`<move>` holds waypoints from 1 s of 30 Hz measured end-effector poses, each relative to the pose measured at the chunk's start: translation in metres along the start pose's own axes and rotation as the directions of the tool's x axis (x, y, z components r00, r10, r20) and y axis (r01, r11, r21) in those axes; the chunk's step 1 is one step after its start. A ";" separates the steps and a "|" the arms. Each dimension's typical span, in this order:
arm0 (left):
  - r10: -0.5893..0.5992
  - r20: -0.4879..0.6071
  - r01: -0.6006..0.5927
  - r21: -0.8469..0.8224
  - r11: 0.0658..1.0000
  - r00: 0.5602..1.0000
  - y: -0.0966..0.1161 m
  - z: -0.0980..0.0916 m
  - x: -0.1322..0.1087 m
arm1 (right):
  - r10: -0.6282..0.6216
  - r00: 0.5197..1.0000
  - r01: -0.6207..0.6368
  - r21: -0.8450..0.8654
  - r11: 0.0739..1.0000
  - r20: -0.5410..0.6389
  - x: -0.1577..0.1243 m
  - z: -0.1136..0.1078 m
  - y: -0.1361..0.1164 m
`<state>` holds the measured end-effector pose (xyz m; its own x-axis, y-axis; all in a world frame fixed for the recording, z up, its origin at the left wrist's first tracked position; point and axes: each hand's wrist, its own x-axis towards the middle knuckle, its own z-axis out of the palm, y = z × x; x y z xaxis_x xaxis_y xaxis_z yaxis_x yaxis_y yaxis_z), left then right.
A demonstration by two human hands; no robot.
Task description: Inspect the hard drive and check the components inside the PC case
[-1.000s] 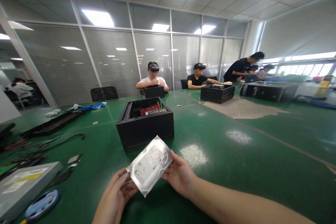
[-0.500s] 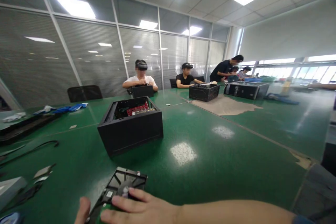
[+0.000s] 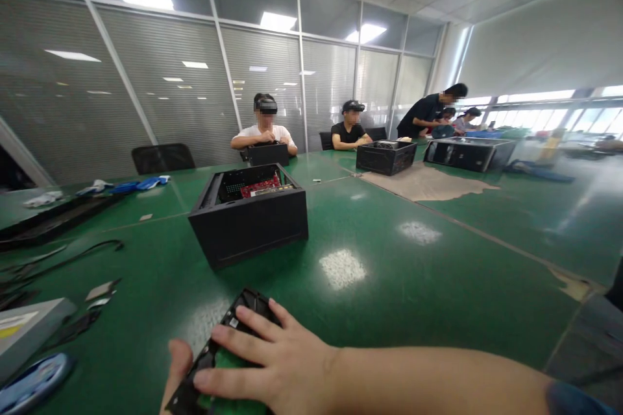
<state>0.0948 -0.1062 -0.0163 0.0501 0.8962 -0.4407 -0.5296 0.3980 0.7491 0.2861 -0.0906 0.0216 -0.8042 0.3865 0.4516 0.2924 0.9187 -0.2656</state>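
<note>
A hard drive (image 3: 244, 307) lies low in front of me with its black underside and green circuit board facing up. My right hand (image 3: 285, 363) rests across it, fingers spread over the board and its far edge. Only a small part of my left hand (image 3: 175, 369) shows, its thumb against the drive's left edge and the other fingers hidden beneath. Just beyond on the green table (image 3: 413, 285) stands an open black computer case (image 3: 248, 224) with a red circuit board (image 3: 257, 187) inside.
An optical drive (image 3: 24, 331), a blue round object (image 3: 34, 379), loose cables (image 3: 63, 259) and a black panel (image 3: 48, 220) lie at the left. Two seated people (image 3: 265, 133) (image 3: 350, 133) work at other black cases (image 3: 387, 157) (image 3: 467, 152) across the table; others stand at the far right.
The hard drive was held up with its silver label side toward me. It has been flipped circuit side up and lowered toward the table; my right hand now lies over it.
</note>
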 end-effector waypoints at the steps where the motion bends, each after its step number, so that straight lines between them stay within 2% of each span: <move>1: 0.024 0.056 -0.025 0.006 1.000 0.998 0.002 0.005 -0.005 | -0.005 1.000 0.005 0.046 0.999 -0.001 0.000 -0.001 0.000; 3: 0.057 0.146 -0.048 -0.066 0.997 0.988 0.005 0.014 -0.012 | -0.015 1.000 0.013 0.116 0.993 0.014 -0.001 -0.006 0.001; 6: 0.029 0.269 0.025 -0.195 0.981 0.963 0.009 0.016 -0.018 | -0.028 0.995 0.014 0.145 0.989 0.096 -0.002 -0.012 0.011; 8: -0.022 0.313 0.106 -0.255 0.961 0.950 0.013 0.012 -0.019 | -0.018 0.990 0.001 0.126 0.992 0.138 -0.003 -0.013 0.022; 11: -0.086 0.334 0.194 -0.305 0.932 0.939 0.019 0.005 -0.021 | 0.045 0.990 -0.058 0.092 0.994 0.130 -0.003 -0.008 0.035; 18: -0.061 0.371 0.197 -0.342 0.919 0.927 0.022 0.007 -0.024 | 0.168 0.984 -0.171 0.052 0.984 0.062 -0.006 -0.001 0.035; 24: -0.054 0.409 0.202 -0.329 0.922 0.911 0.023 0.016 -0.026 | 0.189 0.982 -0.190 0.073 0.979 0.025 -0.008 0.002 0.035; 28: -0.112 0.477 0.280 -0.295 0.913 0.872 0.026 0.021 -0.026 | 0.191 0.974 -0.179 0.105 0.978 -0.118 -0.009 0.006 0.037; 30: -0.152 0.474 0.317 -0.288 0.904 0.867 0.029 0.024 -0.027 | 0.172 0.963 -0.152 0.110 0.982 -0.208 -0.011 0.006 0.037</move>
<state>0.0985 -0.1142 0.0295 0.5258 0.8093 -0.2617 -0.7069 0.5869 0.3948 0.3024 -0.0611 0.0019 -0.6165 0.5473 0.5661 0.3528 0.8347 -0.4228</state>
